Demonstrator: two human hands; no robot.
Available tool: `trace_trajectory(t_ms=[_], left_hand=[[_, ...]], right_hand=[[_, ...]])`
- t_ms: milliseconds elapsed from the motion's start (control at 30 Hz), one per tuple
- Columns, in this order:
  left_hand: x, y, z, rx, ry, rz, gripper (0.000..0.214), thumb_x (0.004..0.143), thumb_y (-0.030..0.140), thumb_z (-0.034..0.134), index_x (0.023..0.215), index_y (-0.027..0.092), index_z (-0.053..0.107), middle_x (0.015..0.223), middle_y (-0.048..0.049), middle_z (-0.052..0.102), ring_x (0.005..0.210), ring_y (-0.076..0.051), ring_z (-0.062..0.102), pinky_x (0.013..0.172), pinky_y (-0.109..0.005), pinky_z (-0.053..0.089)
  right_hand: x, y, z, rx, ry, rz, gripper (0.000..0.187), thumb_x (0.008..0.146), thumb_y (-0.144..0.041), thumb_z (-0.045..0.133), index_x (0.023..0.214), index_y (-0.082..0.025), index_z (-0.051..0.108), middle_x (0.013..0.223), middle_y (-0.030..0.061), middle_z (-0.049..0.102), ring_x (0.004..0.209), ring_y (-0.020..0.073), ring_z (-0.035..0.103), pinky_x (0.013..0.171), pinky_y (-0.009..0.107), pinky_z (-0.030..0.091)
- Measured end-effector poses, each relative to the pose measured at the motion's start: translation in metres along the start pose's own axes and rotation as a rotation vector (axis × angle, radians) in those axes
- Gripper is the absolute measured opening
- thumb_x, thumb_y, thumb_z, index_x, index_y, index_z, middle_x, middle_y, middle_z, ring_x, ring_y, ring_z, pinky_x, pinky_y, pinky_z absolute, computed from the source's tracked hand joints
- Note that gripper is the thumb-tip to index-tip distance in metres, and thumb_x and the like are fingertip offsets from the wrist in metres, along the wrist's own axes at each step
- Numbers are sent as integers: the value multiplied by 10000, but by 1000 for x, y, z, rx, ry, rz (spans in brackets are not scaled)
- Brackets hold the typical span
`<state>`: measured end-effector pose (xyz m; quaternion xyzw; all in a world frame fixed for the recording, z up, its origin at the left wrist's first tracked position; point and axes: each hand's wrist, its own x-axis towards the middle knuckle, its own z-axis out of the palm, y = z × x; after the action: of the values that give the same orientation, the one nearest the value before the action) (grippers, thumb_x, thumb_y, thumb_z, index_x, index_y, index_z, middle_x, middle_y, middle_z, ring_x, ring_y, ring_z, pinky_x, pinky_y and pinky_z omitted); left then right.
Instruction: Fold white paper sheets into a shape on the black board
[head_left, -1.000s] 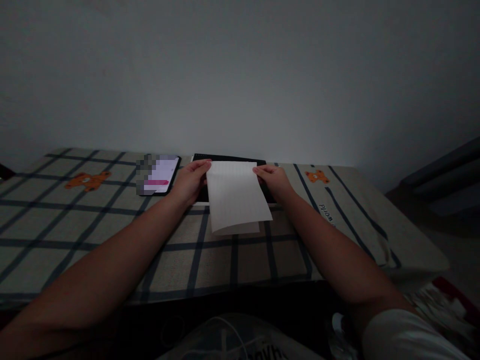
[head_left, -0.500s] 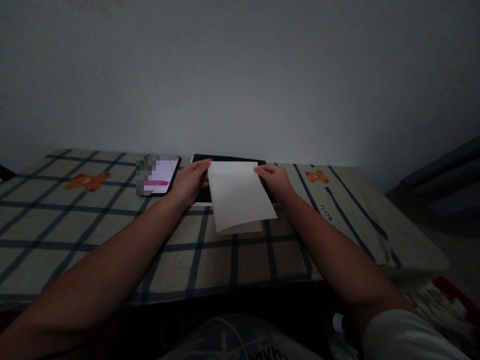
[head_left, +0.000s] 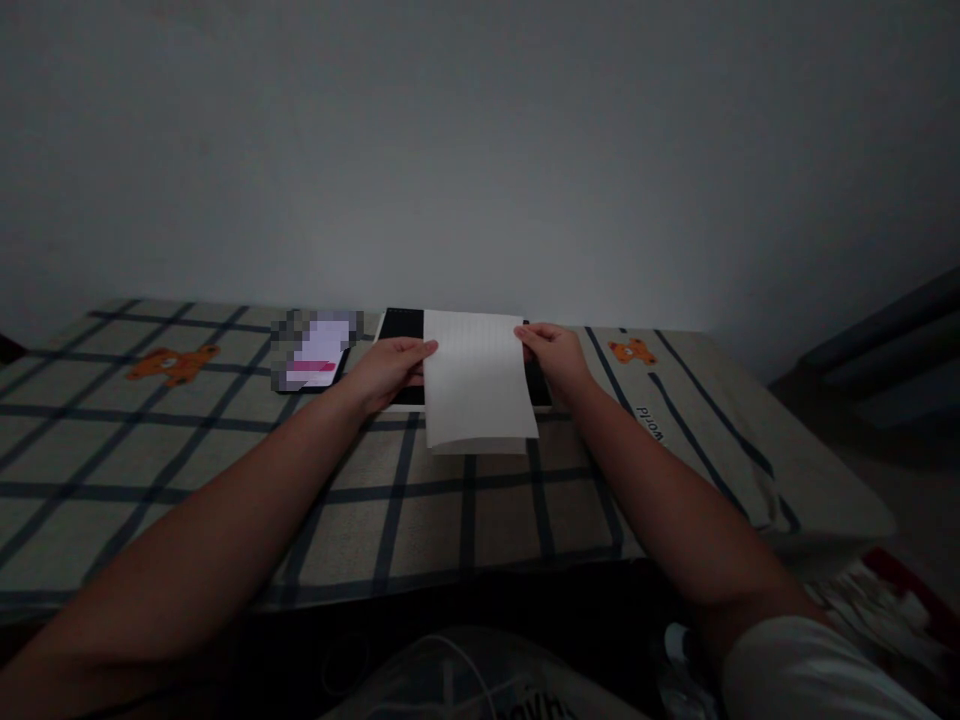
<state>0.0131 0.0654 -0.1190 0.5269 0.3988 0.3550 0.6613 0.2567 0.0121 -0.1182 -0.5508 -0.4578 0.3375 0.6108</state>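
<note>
The left hand was closed in a pinch on the left edge of a white sheet of lined paper, thumb on top and the other fingers curled underneath. The right hand gripped the opposite edge the same way, its fingers folded around the paper's right side near the upper corner. Between them the sheet was held up off the surface, tilted toward the camera, with its lower edge hanging free and a second layer of paper just showing below that edge.

The paper sat over the middle of the bed's far edge, directly in front of a flat black pad that lay against the wall; the sheet hid most of the pad's centre. Just left of the pad, near the left hand, a phone lay flat with its screen lit.

The checked bedcover, beige with dark blue lines, carried orange bear prints toward its far left and far right corners and some printed lettering near the right edge. A plain pale wall rose behind the far edge. The room was dim, and dark furniture at the right side was too shadowed to make out.
</note>
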Motion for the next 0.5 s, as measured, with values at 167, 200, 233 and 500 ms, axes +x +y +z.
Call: trace_trajectory(t_ms=[167,200,233,500], left_hand=[[1,-3,0,-8,26,36,157,804,308,707,817,152,716,862,-71,731,768,-149,663,743,-275,547],[1,-3,-1,-9,16,36,167,808,320,705,836,157,718,878,-72,732,777,-152,665,742,-279,548],[1,-3,-1,-8,3,30,177,810,330,703,855,160,720,897,-75,734,788,-156,667,744,-283,549],[1,0,-2,44,-26,-29,140,797,285,720,818,147,710,898,-75,730,810,-145,661,800,-275,532]], right_hand=[[-1,2,0,-5,-6,-15,146,750,-311,678,740,-166,677,656,12,632,581,113,550,588,283,461],[-1,3,0,-16,7,-18,142,751,-307,676,742,-165,676,655,11,634,582,114,552,587,281,462],[-1,3,0,-30,23,-21,138,754,-302,672,744,-165,676,653,10,636,585,116,554,585,279,463],[1,3,2,-10,93,-29,115,764,-274,664,747,-160,673,634,9,640,562,109,547,581,273,482]])
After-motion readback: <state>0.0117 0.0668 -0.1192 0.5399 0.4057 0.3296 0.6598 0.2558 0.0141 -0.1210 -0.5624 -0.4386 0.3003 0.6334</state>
